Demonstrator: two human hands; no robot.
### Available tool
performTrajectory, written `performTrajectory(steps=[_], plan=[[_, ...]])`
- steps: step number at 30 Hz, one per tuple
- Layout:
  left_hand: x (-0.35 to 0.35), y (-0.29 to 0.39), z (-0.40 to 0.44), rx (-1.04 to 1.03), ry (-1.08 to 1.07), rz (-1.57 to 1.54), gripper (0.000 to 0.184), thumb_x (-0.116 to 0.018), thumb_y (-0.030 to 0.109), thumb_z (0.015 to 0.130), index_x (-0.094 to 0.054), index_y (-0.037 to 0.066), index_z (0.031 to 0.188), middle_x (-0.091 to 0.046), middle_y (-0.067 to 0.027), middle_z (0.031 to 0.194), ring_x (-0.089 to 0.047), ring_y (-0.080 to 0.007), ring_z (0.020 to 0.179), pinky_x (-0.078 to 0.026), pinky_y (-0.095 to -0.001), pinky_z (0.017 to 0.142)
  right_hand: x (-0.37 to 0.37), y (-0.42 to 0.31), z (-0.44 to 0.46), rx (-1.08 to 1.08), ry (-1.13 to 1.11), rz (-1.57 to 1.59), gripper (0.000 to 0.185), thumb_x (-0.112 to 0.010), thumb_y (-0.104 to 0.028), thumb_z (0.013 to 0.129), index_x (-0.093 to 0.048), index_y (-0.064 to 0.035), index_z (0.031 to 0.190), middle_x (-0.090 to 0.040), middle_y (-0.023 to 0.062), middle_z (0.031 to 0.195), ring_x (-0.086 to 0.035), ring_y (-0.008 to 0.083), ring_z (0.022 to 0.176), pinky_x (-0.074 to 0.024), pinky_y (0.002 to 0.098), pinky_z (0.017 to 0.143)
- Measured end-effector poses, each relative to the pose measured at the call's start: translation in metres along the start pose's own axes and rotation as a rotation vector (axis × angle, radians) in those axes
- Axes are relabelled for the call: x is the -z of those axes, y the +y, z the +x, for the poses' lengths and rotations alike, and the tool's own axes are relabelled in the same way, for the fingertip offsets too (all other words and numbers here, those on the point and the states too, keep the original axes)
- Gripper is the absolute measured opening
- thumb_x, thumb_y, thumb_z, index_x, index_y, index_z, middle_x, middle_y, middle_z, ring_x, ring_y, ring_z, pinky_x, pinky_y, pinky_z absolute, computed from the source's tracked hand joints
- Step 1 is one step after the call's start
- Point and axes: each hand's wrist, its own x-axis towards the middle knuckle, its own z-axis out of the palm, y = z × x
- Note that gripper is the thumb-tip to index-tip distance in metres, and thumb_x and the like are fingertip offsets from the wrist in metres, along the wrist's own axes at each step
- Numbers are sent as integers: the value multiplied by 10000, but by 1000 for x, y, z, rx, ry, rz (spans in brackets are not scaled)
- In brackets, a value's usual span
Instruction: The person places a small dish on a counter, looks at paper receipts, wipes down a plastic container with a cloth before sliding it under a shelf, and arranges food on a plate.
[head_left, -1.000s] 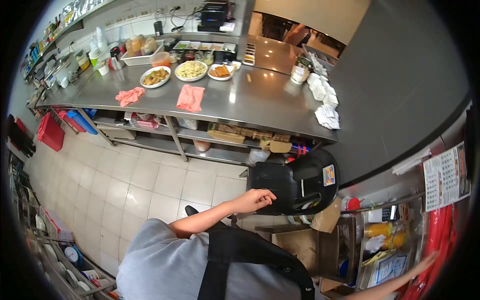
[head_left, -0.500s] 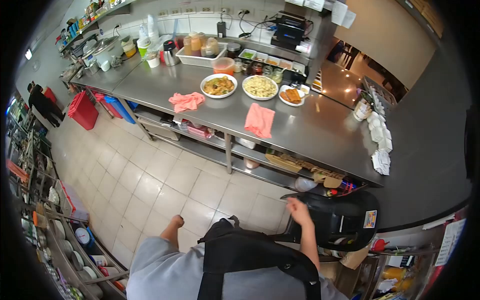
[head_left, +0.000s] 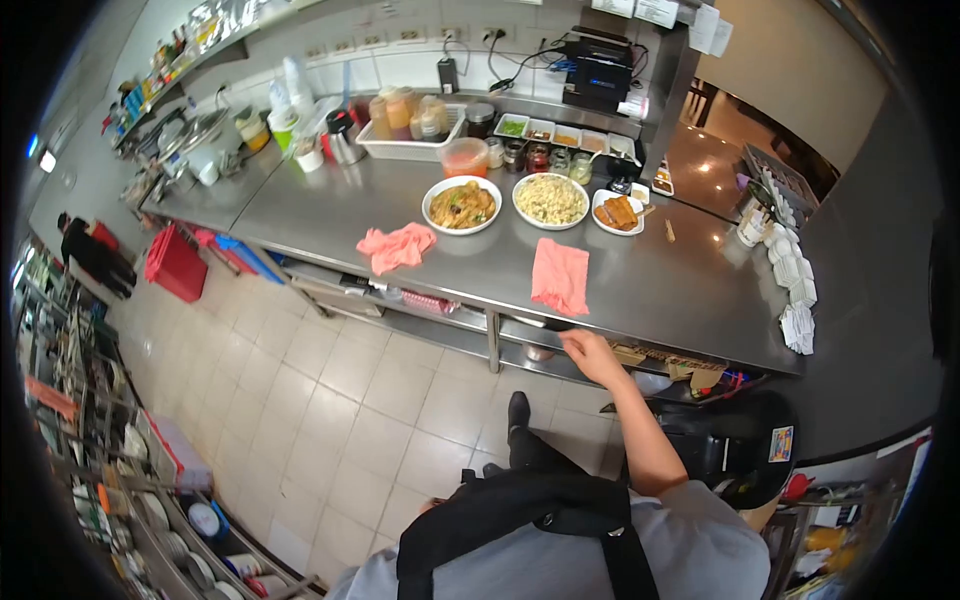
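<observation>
- The person's right hand (head_left: 590, 355), fingers a little bent, is near the front edge of the grey steel counter (head_left: 665, 262), just below the flat pink cloth (head_left: 560, 277).
- Of the left hand (head_left: 432, 504), only a small part shows beside the black apron (head_left: 520, 512).
- A crumpled pink cloth (head_left: 397, 247) lies to the left of the flat one.
- Behind the cloths stand a round white plate of noodles (head_left: 462, 206), a round white plate of pale yellow food (head_left: 550, 200) and a smaller white dish of brown pieces (head_left: 618, 213).
</observation>
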Motion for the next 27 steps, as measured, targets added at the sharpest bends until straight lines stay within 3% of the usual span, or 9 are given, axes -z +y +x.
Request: performTrajectory(steps=[2,6,8,10,12,14,21,23,27], plan=[[0,18,14,-50,36,68,320,-570,34,816,-558,8,1135,-683,-143,804,-675,-209,662,-520,-327,572,-7,-2,41,126,47,-183,282,-617,-89,833,-627,-8,1103,-622,154,1083,-605,280,947,-472,364,850],[17,84,66,-257,242,23,389,-568,21,819,-511,21,1204,-681,-138,803,-680,-209,692,-521,-326,615,-20,20,101,42,111,-175,392,-641,-106,798,-598,-55,1184,-531,177,1260,-498,345,1144,-413,389,963],[38,134,84,-372,394,-42,426,-568,15,820,-488,27,1239,-680,-135,803,-683,-209,707,-522,-326,636,-28,28,120,21,317,-401,451,-647,-154,804,-558,-84,1241,-421,201,1366,-393,386,1237,-355,452,1029],[75,219,62,-464,530,-97,481,-504,-45,834,-418,52,1297,-667,-136,830,-674,-215,692,-517,-339,630,-36,35,138,-75,314,-415,540,-628,-214,818,-484,-123,1330,-340,199,1432,-340,410,1267,-323,505,1042],[108,282,73,-664,640,-158,544,-462,-99,825,-383,59,1339,-647,-134,882,-658,-212,666,-516,-323,614,-56,60,154,-372,238,-524,550,-601,-268,832,-461,-152,1351,-348,190,1429,-342,401,1274,-324,515,1030],[129,355,68,-776,723,-242,623,-459,-105,821,-311,79,1397,-625,-139,945,-640,-206,643,-512,-302,597,-59,58,164,-380,145,-596,555,-594,-308,824,-470,-163,1346,-341,178,1440,-331,412,1283,-319,523,1024],[135,522,76,-956,580,-577,629,-473,-52,853,-259,94,1425,-594,-110,1002,-621,-159,668,-497,-252,583,-87,9,206,9,-352,-811,494,-622,-219,803,-555,-73,1271,-366,242,1387,-316,428,1290,-292,521,1046],[127,538,86,-984,550,-550,609,-473,-49,857,-269,84,1414,-590,-109,1003,-620,-156,686,-495,-254,588,-108,24,224,-36,-289,36,438,-614,-212,830,-579,-40,1232,-467,232,1309,-455,372,1212,-379,503,988],[111,570,72,-1091,497,-156,387,-510,3,866,-460,8,1250,-589,-145,1025,-618,-234,825,-505,-332,697,-102,36,238,-64,-348,335,397,-598,-220,881,-573,-30,1228,-594,162,1157,-589,261,1031,-489,406,867]])
